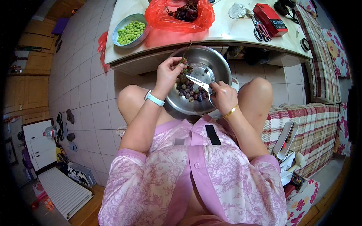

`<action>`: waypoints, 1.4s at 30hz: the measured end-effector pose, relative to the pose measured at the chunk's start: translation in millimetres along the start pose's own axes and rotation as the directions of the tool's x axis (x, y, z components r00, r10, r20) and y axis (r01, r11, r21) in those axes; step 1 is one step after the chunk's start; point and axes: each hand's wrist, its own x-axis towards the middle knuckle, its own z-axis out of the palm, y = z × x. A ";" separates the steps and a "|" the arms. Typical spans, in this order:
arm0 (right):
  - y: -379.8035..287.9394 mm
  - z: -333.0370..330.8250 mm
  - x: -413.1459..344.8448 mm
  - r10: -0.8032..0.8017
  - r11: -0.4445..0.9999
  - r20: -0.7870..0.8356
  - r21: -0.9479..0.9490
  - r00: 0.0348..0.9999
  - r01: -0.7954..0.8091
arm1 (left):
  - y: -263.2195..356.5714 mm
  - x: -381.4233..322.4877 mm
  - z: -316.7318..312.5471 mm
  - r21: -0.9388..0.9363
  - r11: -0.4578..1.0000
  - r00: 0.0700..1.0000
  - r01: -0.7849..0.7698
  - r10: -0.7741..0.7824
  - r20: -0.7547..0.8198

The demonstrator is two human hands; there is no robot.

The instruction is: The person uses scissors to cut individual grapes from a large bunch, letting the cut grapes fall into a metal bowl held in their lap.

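Observation:
Between my knees stands a round stainless steel basin. My left hand pinches a grape stem above the basin's left side, and part of the bunch hangs below the fingers. My right hand grips a pair of scissors, their blades pointing left toward the hanging stem. Whether the blades touch it I cannot tell. Loose purple and greenish grapes lie in the near part of the basin. One dark grape sits apart on its bottom.
Beyond the basin is a white table. On it are a bowl of green grapes, a red plastic bag with dark grapes, more scissors and a red box. A plaid-covered seat lies to the right.

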 end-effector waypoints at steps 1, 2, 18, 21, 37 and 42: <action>0.0 0.0 0.0 0.001 1.000 0.003 0.000 1.000 -0.001 | 0.2 -0.3 0.7 -0.007 1.000 1.000 -0.007 0.007 0.008; -0.2 0.1 0.1 0.001 1.000 0.006 0.001 1.000 -0.001 | 0.5 -0.6 1.2 -0.013 1.000 1.000 -0.014 0.014 0.015; -6.3 -4.7 0.3 -0.007 1.000 0.027 0.002 1.000 0.007 | 3.3 -2.9 2.3 0.002 1.000 0.999 0.030 -0.030 0.022; -4.9 -1.9 0.3 -0.012 1.000 0.049 -0.007 0.999 0.013 | 2.4 -2.4 2.6 -0.001 0.999 0.999 0.040 -0.040 0.013; -2.6 -4.1 -3.1 0.041 0.990 0.177 0.129 0.983 -0.064 | 5.2 -0.5 -4.6 -0.076 0.995 0.995 0.057 -0.064 -0.081; 1.1 -2.4 -1.3 0.075 0.661 0.288 0.702 0.955 -0.264 | 5.4 -0.5 -10.8 -0.167 0.985 0.994 0.039 -0.055 -0.090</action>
